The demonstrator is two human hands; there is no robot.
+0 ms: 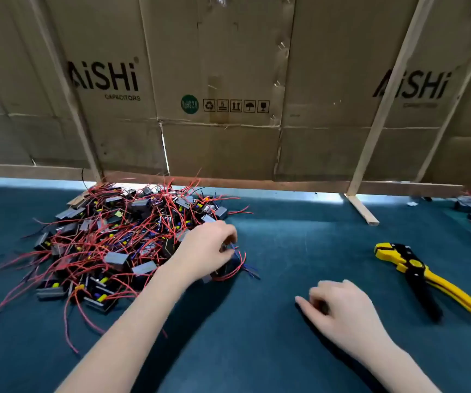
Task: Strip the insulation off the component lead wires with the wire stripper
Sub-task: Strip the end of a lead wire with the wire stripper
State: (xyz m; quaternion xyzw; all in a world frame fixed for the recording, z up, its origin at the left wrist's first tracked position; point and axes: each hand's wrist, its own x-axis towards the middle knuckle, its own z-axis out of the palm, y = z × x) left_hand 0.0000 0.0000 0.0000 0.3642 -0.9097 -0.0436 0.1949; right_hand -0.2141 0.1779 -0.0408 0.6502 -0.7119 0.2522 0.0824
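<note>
Cardboard partition [228, 80] closes off the 12 o'clock edge of the blue surface [271, 350]. Component heap [121, 245], red leads tangled, lies at 10 o'clock. Wire stripper [424, 276] rests unheld at 3 o'clock, apparently within the right hand's reach. Left hand [206, 251] pinches leads of one component [223, 269] at the heap's edge, evidently selecting it. Right hand [339, 307] loosely curled, holding nothing.
</note>
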